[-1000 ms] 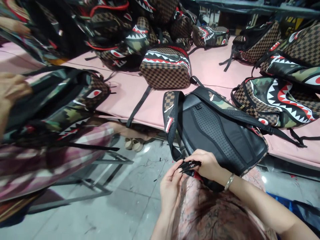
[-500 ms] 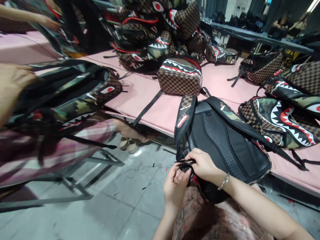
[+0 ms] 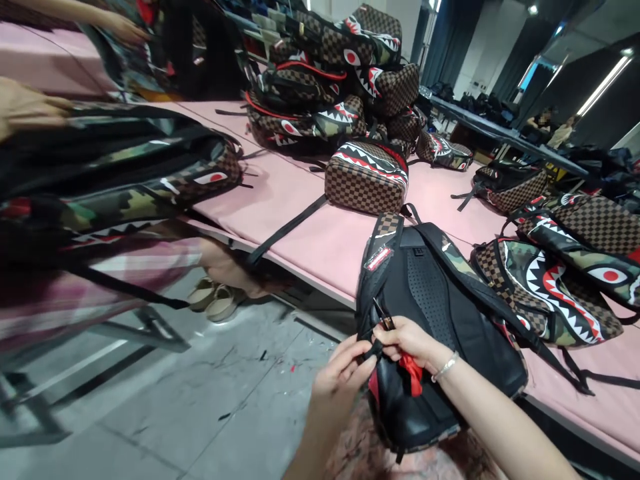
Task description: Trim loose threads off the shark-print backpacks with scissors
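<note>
A black backpack lies back panel up, over the table's edge and my lap. Its shoulder straps are checkered and camouflage. My left hand is closed, pinching a black strap end at the backpack's left side. Closed beside it, my right hand holds a small pair of scissors, blades pointing up and away from me. Red material hangs below that palm, seemingly on the scissors' handle. My fingers hide part of the strap end and most of the handle.
A pink-topped table bears a pile of backpacks, a checkered backpack and shark-mouth backpacks at right. At left, a co-worker's hand touches another open backpack. Sandals and scraps lie on the floor.
The view has shifted. My right hand has turned, so the scissors now point upward and the red material shows. My left hand still pinches the strap end.
</note>
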Available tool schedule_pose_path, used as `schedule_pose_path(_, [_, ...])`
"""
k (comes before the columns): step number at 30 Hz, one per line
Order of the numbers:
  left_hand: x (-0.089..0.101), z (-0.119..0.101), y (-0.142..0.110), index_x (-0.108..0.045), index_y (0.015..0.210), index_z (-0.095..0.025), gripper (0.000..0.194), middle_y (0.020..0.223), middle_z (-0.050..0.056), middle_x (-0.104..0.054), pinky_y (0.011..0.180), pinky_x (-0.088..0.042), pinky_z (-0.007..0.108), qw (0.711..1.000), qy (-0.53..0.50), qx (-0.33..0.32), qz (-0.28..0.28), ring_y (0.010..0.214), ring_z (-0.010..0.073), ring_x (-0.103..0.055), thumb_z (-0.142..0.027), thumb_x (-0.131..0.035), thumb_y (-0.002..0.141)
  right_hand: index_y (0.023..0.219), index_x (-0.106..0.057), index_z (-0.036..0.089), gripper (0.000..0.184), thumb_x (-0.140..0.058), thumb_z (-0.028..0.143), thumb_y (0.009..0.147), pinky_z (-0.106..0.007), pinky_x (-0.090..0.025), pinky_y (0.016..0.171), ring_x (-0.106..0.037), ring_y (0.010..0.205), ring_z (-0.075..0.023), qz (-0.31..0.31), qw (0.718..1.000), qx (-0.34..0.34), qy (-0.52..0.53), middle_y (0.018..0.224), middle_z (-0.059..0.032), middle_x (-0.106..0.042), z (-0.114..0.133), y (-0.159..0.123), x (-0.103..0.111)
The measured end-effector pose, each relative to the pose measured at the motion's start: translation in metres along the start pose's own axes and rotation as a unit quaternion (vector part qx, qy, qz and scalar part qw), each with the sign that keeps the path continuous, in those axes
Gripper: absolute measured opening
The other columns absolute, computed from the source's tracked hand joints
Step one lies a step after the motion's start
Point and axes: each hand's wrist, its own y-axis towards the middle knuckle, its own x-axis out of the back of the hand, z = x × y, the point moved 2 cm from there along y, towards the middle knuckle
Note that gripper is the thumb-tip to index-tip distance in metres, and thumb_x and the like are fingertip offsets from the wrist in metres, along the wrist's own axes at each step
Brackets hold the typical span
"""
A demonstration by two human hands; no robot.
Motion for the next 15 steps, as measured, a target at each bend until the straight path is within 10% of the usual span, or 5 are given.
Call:
schedule_pose_path(6, [-0.006,-0.003,-0.007,-0.071,0.072,-0.018,0.026,0.113,0.009,-0.057,0.086,-0.045,0.031,0.986,-0.126,0.092,0.066,0.101,0.0253,-0.055,-0.039,-0.074,0.056,0.06,-0.034,0.02,0.05,-0.069,0.056,0.06,-0.019,-0.009,0.035,-0.014,0.037,-0.0021,0.01,0.987,-0.047,0.151,0.044,0.013,-0.025,-0.008,-0.007,-0.005])
schedule_pose_path(15, [-0.007,-0.012,0.001,-0.064,0.06,-0.019,0.018,0.097,0.007,-0.057,0.081,-0.043,0.031,0.993,0.093,-0.064,0.038,0.088,0.0214,-0.054,-0.035,-0.068,0.064,0.06,-0.042,0.017,0.05,-0.069,0.06,0.057,-0.019,-0.012,0.036,-0.021,0.037,-0.0014,-0.102,0.99,-0.022,0.099,0.043,0.0116,-0.031,-0.007,-0.01,-0.012])
